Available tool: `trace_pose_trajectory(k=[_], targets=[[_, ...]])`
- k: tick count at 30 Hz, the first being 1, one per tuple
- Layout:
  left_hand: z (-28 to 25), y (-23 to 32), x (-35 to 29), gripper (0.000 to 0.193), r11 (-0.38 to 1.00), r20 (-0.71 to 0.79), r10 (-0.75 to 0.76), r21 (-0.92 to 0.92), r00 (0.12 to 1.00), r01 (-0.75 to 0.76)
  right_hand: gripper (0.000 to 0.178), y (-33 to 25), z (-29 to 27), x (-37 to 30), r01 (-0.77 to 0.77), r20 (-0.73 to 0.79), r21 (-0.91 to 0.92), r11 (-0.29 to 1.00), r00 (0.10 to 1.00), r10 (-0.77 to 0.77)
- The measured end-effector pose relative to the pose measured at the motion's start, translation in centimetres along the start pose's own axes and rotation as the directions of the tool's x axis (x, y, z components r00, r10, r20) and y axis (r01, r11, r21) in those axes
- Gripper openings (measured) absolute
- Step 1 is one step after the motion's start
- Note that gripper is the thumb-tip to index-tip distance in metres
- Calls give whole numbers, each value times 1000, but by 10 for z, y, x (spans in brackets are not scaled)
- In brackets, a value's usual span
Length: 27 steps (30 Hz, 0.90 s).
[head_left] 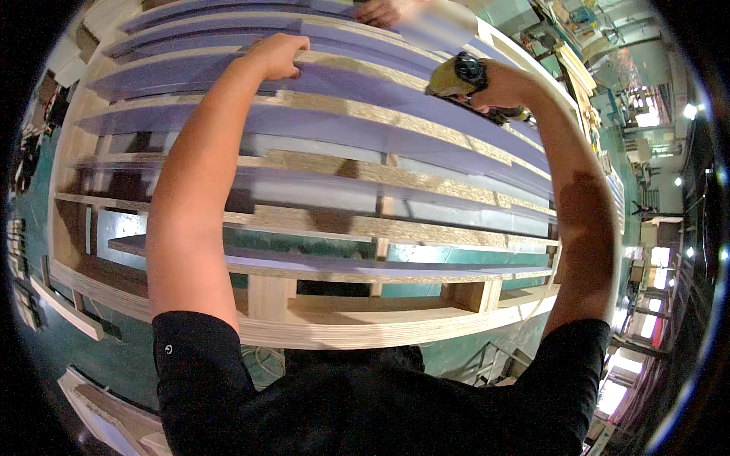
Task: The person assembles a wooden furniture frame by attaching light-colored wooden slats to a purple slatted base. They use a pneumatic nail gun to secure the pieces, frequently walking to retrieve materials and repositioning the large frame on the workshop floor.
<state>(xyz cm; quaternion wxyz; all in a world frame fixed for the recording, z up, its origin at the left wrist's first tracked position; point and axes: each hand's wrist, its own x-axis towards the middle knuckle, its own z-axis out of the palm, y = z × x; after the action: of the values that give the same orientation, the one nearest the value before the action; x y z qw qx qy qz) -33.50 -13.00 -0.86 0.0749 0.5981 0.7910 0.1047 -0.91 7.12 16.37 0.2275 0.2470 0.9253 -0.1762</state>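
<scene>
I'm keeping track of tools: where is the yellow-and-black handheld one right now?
In the head view, the yellow-and-black handheld tool is at upper right, in the person's right hand, over the purple boards.

Over the far half of a pale wooden frame (342,332) packed with rows of purple-faced boards (334,120), the person's left hand (283,55) is at a board edge, its contact unclear. Toward the frame's far right, the right hand (498,85) grips a yellow-and-black tool (456,74). Another person's hand (382,12) is at the frame's far side, while a timber piece (67,308) lies left of the frame.
</scene>
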Motion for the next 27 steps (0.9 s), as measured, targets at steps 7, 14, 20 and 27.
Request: trace_pose_trajectory(k=[7,14,20,27], targets=[[12,-37,23,41,997,10,67,31,998,-67,25,-95,-6,100,69,6,-20,997,998,-68],[18,-36,-6,46,990,-190,134,-10,973,-138,23,-132,-9,161,140,178,-99,985,977,-121],[15,-39,-13,36,991,-170,116,-53,979,-127,23,-155,-13,160,103,157,-106,989,984,-86],[19,-39,-6,31,987,-124,99,-110,987,-113,29,-130,-6,182,106,157,-81,991,983,-92]])
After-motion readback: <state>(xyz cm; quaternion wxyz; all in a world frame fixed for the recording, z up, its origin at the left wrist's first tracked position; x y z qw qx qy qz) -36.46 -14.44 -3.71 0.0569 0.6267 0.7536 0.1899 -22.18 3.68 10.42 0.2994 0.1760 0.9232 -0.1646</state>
